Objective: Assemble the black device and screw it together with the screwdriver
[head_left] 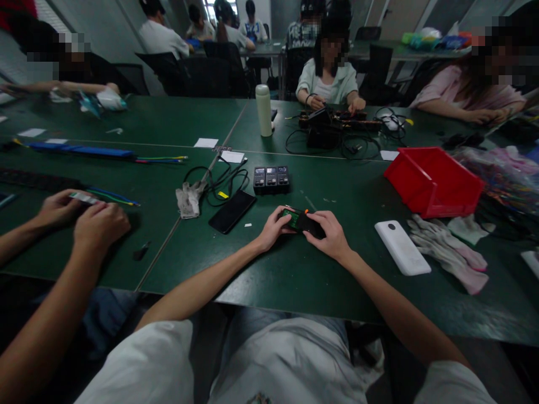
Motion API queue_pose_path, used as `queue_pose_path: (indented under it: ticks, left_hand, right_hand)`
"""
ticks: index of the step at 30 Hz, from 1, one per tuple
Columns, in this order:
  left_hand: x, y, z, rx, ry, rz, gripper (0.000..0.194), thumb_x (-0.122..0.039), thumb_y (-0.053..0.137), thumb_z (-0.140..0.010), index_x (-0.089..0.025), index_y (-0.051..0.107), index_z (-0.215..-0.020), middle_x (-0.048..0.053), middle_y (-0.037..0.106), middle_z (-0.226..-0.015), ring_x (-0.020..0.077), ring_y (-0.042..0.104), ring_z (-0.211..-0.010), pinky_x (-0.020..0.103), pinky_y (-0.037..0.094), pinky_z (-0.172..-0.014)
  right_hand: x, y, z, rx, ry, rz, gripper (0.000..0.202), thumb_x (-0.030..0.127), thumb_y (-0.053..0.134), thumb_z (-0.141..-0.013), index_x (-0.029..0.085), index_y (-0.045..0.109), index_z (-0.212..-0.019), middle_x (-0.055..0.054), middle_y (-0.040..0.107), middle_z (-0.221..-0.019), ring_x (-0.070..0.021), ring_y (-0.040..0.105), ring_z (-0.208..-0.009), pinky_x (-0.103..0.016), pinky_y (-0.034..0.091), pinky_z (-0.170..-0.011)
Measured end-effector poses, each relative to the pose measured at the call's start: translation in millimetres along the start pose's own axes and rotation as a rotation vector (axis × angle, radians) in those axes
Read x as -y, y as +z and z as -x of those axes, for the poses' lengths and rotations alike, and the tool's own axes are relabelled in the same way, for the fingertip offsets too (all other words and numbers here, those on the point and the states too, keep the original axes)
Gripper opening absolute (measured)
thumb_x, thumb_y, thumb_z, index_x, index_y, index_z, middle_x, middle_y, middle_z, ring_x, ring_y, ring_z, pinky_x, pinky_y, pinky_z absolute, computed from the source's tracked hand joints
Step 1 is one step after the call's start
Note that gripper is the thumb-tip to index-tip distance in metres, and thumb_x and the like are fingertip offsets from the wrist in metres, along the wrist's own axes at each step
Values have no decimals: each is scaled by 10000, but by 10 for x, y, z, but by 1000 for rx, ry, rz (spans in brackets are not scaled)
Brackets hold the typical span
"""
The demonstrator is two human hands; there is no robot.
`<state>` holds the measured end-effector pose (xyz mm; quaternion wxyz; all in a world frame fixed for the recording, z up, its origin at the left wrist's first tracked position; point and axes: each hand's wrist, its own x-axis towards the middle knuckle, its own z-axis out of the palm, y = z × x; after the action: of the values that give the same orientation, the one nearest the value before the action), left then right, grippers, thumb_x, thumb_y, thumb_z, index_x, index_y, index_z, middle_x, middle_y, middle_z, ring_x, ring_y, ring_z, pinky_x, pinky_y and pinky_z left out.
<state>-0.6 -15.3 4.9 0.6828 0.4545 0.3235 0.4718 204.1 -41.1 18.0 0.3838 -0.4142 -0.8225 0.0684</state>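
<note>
Over the green table, my left hand [273, 229] and my right hand [327, 233] grip a small black device [300, 220] from its two ends. Green markings show on its left part, and a small orange spot sits at its upper edge near my right fingers. My fingers cover both ends, so its kind is unclear. Just beyond it stands a black block with three similar bays [272, 178], perhaps a battery charger. A black smartphone [233, 212] lies to the left of my hands, beside a tangled black cable [229, 178].
To the right are a white power bank [402, 247], grey work gloves [448, 249] and a red bin [435, 179]. A crumpled glove [190, 199] lies left. A pale bottle [264, 110] stands farther back. At left, a co-worker's hands [95, 221] hold a small item.
</note>
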Motion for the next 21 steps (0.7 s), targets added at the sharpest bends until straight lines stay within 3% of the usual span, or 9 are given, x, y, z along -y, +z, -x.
queue_pose_path:
  ticks: [11, 21]
  left_hand:
    - [-5, 0, 11, 30, -2, -39, 334, -422, 609, -815, -193, 559, -1053, 54, 562, -1070, 193, 585, -963, 335, 574, -743]
    - [-16, 4, 24, 40, 2, -87, 331, -436, 603, -817, -201, 589, -1049, 52, 554, -1097, 202, 559, -1016, 285, 563, -727]
  right_hand:
    - [-28, 57, 21, 0, -68, -8, 354, 334, 654, -829, 235, 584, -1161, -108, 606, -1110, -262, 564, -1022, -467, 493, -879]
    - [-9, 88, 25, -12, -33, -10, 305, 346, 656, -828, 250, 608, -1113, -98, 620, -1095, -265, 570, -1018, -470, 490, -874]
